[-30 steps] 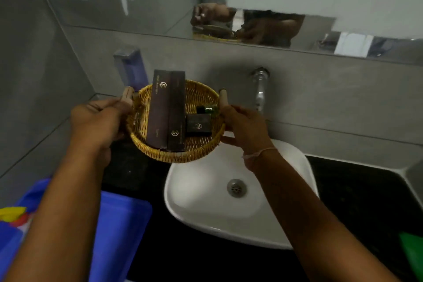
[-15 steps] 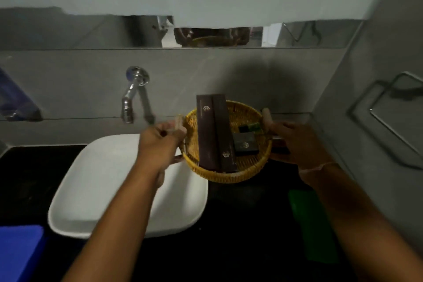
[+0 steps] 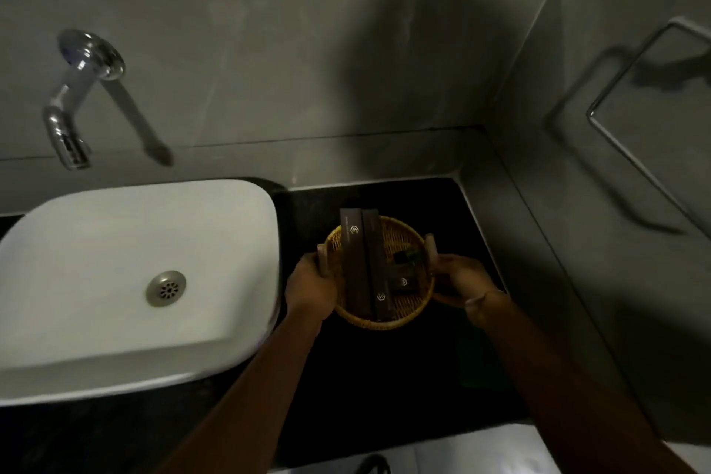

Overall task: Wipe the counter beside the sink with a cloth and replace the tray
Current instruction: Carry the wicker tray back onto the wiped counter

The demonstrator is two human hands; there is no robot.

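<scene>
Hands grip a wicker tray (image 3: 408,314) by its side handles: left hand (image 3: 311,287) and right hand (image 3: 463,279) each closed around one. It sits over the black counter's (image 3: 384,377) back right corner, beside the sink (image 3: 127,281). Dark boxes (image 3: 363,262) lie inside.

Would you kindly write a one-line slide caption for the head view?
Both hands, left hand and right hand, hold a wicker tray of dark boxes over the black counter right of the sink.

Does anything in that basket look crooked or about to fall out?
Slightly: the two long dark boxes overhang the far rim of the wicker tray, sticking out past it. Nothing has spilled, and both hands grip its handles.
</scene>
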